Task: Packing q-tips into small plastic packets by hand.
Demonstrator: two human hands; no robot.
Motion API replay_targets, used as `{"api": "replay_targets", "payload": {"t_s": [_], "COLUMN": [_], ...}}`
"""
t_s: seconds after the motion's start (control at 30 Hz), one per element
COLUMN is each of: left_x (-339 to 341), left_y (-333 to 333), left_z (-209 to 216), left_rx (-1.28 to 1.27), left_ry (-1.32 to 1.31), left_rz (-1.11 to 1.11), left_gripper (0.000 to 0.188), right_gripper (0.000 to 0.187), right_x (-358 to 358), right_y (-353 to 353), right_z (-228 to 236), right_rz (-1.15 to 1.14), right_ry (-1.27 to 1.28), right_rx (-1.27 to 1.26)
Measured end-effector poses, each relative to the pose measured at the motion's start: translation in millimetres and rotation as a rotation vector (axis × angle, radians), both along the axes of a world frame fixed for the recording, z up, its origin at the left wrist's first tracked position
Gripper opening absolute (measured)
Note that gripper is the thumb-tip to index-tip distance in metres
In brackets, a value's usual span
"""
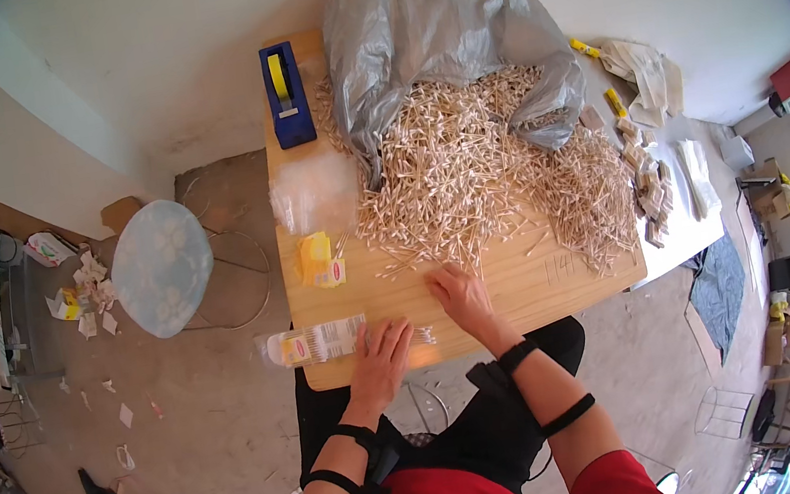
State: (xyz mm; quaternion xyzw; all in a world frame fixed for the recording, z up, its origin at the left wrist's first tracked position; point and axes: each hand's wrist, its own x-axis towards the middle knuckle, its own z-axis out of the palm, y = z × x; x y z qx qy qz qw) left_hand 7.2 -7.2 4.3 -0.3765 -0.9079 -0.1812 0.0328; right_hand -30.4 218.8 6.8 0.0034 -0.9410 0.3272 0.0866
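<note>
A large heap of cotton swabs [443, 159] with pale sticks spills from a grey plastic bag [444, 18] onto the wooden table. At the heap's near edge, my right hand [465, 300] has its fingers curled together; whatever may be between them is hidden. My left hand [381, 362] lies with fingers stretched out on the near edge of the tabletop. Touching or just beside its fingers is the right end of a clear packet [327, 340] with a yellow-and-white label. A few loose swabs [424, 335] lie right of my left fingertips.
Along the table's left side are a blue tape dispenser [287, 95], clear plastic bags [315, 193] and yellow cards [318, 261]. Bundled packs [648, 181] sit on a white surface at the right. A stool with a pale blue cover [162, 269] stands left; scraps litter the floor.
</note>
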Motion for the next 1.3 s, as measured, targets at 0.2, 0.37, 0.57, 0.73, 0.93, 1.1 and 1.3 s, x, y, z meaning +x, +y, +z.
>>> {"api": "replay_targets", "payload": {"t_s": [0.2, 0.37, 0.57, 0.73, 0.93, 1.1, 1.3], "left_x": [2, 0, 2, 2, 1, 1, 1], "left_y": [-2, 1, 0, -1, 0, -2, 2], "left_z": [-10, -8, -7, -4, -4, -7, -3], "left_rx": [-0.042, -0.024, 0.004, -0.018, -0.011, -0.022, -0.002], "left_ry": [0.013, 0.016, 0.015, -0.012, -0.002, 0.041, 0.021], "left_rz": [-0.001, 0.005, 0.011, 0.005, -0.001, 0.011, 0.01], "left_gripper": [0.054, 0.053, 0.053, 0.055, 0.053, 0.055, 0.051], "right_gripper": [0.015, 0.012, 0.015, 0.01, 0.009, 0.01, 0.011], "right_x": [-5, -37, -36, 1, 16, 38, 37], "right_y": [-27, -35, -19, -31, -24, -24, -32], "right_z": [8, 19, 26, 29, 16, 22, 13], "right_rz": [-0.221, 0.107, 0.134, 0.149, -0.075, -0.142, -0.081], "right_ry": [0.008, 0.169, 0.231, 0.153, 0.049, 0.097, -0.029], "right_rx": [-0.065, 0.209, 0.246, 0.118, -0.122, -0.091, -0.097]}}
